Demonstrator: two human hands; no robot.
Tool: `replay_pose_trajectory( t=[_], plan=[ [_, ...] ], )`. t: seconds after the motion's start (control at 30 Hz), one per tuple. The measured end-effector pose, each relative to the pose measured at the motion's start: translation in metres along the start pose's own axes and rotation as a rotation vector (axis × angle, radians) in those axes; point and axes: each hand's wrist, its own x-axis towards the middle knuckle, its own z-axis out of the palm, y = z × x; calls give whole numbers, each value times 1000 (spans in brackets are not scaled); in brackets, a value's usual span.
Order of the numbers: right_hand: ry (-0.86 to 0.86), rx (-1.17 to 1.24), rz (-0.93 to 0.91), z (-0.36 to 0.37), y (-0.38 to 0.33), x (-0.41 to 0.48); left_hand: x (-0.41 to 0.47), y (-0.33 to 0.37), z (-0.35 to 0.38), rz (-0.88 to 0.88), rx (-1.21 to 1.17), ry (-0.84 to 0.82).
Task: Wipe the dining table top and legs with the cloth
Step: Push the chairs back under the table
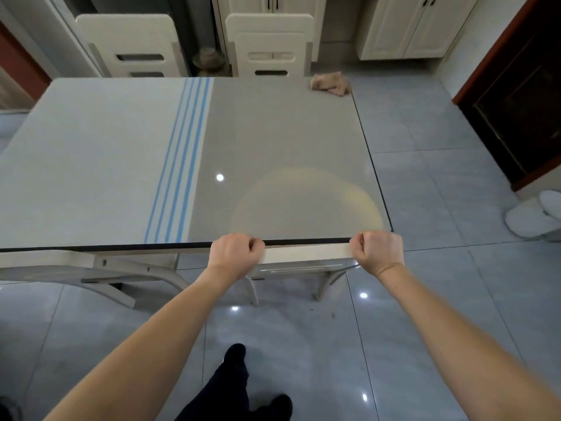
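Observation:
The dining table [106, 153] has a glossy grey and white top with blue stripes and a black rim. A crumpled beige cloth [331, 83] lies on its far right corner, out of reach of both hands. My left hand [236, 253] and my right hand [379, 252] are closed as fists at the table's near edge. Each grips one end of the white top rail of a chair [303, 253] that stands tucked under the table. The table's curved white legs [145, 278] show below the near edge.
Two white chairs [130, 47] [270, 47] stand at the far side of the table. White cabinets [406, 25] line the back wall and a dark door [516, 110] is at right. White slippers [534, 217] lie on the tiled floor at right. My legs show at the bottom.

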Motion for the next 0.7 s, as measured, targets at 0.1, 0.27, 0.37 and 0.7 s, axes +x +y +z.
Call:
replay_pose_trajectory(
  t=[0.1,0.27,0.37,0.7],
  plan=[
    [-10,8,14,1,-1,6,6,-1,-2,13,-15,-8],
    [0,48,30,-2,-6,13,15,-3,-6,15,-24,-22],
    [-44,62,46,-7,-8,13,15,-3,-6,12,-31,-37],
    [23,228,193,-21,-37,-13,12,-6,-11,56,-44,-103]
  ],
)
